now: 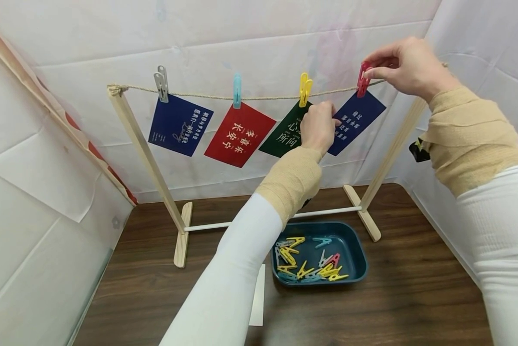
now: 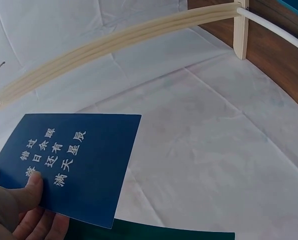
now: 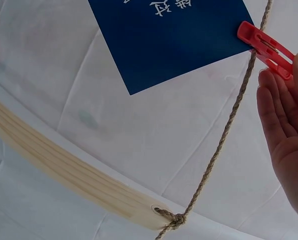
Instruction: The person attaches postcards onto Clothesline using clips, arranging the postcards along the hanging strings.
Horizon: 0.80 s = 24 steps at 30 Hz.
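At the right end of the twine, my right hand pinches the handles of a red clothespin. In the right wrist view the jaws of the red clothespin sit over both the twine and a corner of a dark blue card with white characters. My left hand holds that card's left edge; in the left wrist view its thumb lies on the printed face and the other fingers are behind. The left hand covers part of the green card.
A yellow clothespin holds the green card, a light blue one a red card, a grey one another blue card. Below, a dark teal tray of loose clothespins sits inside the wooden stand's front.
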Each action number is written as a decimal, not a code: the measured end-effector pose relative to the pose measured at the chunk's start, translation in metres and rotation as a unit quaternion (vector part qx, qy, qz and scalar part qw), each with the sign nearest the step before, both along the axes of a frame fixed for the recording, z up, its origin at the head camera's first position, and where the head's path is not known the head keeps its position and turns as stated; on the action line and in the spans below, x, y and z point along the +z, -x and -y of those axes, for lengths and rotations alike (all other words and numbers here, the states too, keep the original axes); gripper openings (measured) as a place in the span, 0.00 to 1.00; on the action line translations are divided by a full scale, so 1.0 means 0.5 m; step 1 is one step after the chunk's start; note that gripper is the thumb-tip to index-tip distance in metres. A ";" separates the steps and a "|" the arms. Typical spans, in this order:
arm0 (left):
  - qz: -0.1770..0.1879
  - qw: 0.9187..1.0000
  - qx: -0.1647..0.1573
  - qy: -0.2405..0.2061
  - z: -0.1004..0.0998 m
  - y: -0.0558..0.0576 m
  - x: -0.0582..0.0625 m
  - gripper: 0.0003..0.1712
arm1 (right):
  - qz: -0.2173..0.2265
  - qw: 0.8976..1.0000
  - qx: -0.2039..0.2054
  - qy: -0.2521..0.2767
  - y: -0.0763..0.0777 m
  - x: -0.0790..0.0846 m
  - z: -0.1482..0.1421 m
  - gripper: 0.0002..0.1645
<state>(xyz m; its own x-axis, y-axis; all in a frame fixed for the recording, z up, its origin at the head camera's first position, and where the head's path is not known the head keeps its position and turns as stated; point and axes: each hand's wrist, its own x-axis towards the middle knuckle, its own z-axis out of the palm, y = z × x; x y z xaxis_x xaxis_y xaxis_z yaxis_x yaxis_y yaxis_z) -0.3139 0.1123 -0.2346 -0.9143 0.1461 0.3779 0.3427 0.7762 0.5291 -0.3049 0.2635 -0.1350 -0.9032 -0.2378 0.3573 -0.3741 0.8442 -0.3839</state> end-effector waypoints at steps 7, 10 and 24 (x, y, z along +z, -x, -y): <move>-0.002 1.000 0.004 0.005 0.003 0.000 -0.001 0.06 | -0.010 1.000 -0.004 -0.025 0.002 -0.007 0.004 0.22; -0.006 1.000 0.003 0.013 0.005 0.000 -0.001 0.06 | -0.005 1.000 -0.002 -0.024 0.002 -0.010 0.005 0.23; -0.024 0.999 -0.005 0.043 0.012 -0.002 -0.006 0.10 | -0.006 1.000 0.018 0.005 0.008 -0.022 0.006 0.24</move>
